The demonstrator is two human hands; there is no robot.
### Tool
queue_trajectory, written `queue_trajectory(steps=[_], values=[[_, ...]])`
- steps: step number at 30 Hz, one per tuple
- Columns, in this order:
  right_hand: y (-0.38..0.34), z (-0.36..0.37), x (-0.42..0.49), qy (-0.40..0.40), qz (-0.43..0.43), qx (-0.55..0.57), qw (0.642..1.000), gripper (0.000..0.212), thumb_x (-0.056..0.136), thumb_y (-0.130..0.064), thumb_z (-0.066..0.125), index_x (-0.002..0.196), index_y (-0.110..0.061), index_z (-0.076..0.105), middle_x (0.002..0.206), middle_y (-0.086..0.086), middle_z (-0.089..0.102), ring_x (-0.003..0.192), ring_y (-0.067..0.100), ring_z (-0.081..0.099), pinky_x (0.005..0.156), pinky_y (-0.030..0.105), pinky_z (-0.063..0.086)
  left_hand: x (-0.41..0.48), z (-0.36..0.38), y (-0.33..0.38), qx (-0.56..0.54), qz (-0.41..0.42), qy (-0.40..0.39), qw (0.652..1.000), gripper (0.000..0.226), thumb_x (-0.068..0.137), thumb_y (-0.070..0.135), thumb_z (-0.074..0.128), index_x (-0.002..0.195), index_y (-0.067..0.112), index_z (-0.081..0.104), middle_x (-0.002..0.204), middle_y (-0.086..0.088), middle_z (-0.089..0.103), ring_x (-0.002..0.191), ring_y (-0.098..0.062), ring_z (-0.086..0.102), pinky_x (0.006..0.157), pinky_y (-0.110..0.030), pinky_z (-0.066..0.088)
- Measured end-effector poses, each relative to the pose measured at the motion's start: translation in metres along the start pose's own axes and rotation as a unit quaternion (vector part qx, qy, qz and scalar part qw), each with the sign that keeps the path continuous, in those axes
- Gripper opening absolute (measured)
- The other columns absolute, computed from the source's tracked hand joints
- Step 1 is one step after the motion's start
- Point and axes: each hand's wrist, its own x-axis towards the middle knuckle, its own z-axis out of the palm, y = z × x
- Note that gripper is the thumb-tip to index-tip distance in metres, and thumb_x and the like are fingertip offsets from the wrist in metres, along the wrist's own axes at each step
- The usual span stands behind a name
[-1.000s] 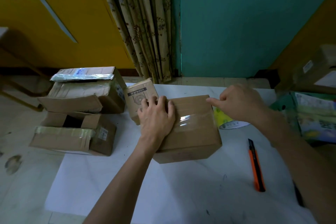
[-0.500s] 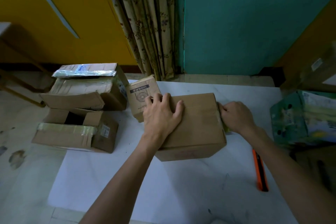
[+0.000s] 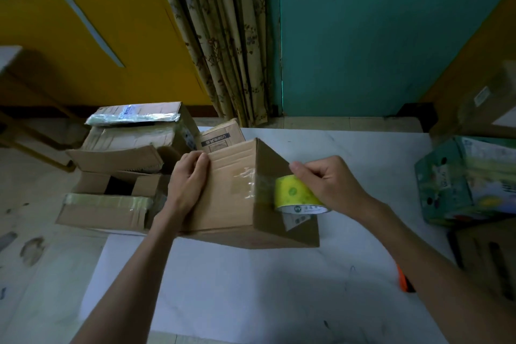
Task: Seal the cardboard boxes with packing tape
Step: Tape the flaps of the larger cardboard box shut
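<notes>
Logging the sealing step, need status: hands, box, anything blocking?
Left hand grips cardboard box at its left edge, box tilted. Right hand holds tape roll against box's right side, clear strip across top. Nothing blocks the tape's path.

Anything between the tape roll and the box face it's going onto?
Nothing visible. The right hand grips the tape roll against the right face of the box, with its tape joined to the strip across the top. The left hand holds the box's left edge, off the tape's path.
</notes>
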Motion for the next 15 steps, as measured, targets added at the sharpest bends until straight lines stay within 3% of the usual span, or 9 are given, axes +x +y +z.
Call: queue_trajectory(steps=[4,8,10,12,15], values=[[-0.009,0.006,0.002,0.023,0.008,0.07,0.997,0.06,0.095,-0.029,0.063,0.047,0.0,0.042,0.043,0.005,0.03,0.039,0.015,0.029,0.043,0.025,0.023,0.006,0.002,0.001,-0.044,0.002,-0.016,0.999,0.043,0.092,0.063,0.041,0.109,0.032,0.066,0.108,0.002,0.065,0.103,-0.016,0.06,0.092,-0.041,0.05],[-0.021,0.005,0.001,-0.004,0.007,0.108,0.994,0.054,0.089,-0.036,0.064,0.053,0.002,0.052,0.047,0.016,0.037,0.043,0.026,0.036,0.044,0.028,0.026,0.005,0.01,-0.011,-0.085,-0.013,-0.036,0.996,0.032,0.106,0.043,0.041,0.101,0.021,0.064,0.098,-0.001,0.063,0.087,-0.01,0.06,0.077,-0.029,0.046],[-0.028,0.012,0.002,-0.018,0.005,0.097,0.995,0.048,0.087,-0.044,0.066,0.055,-0.009,0.06,0.047,0.01,0.045,0.044,0.017,0.042,0.044,0.024,0.03,-0.005,0.028,-0.027,-0.077,-0.063,-0.049,0.994,0.037,0.11,0.038,0.035,0.099,0.017,0.063,0.096,-0.005,0.064,0.081,-0.009,0.06,0.073,-0.027,0.045],[-0.029,0.026,0.004,-0.038,-0.001,0.034,0.999,0.043,0.088,-0.043,0.07,0.054,-0.018,0.061,0.044,-0.005,0.046,0.042,0.006,0.043,0.044,0.018,0.031,-0.015,0.049,-0.046,-0.039,-0.121,-0.102,0.987,0.043,0.11,0.039,0.036,0.109,0.01,0.067,0.108,-0.012,0.07,0.09,-0.013,0.064,0.078,-0.031,0.051],[-0.018,0.055,0.006,-0.057,-0.032,-0.063,0.996,0.049,0.087,-0.043,0.07,0.048,-0.019,0.055,0.042,-0.007,0.044,0.042,0.01,0.042,0.048,0.021,0.034,-0.022,0.061,-0.043,-0.082,-0.129,-0.137,0.979,0.059,0.104,0.06,0.032,0.124,0.017,0.068,0.121,-0.005,0.07,0.111,-0.019,0.064,0.097,-0.046,0.051]])
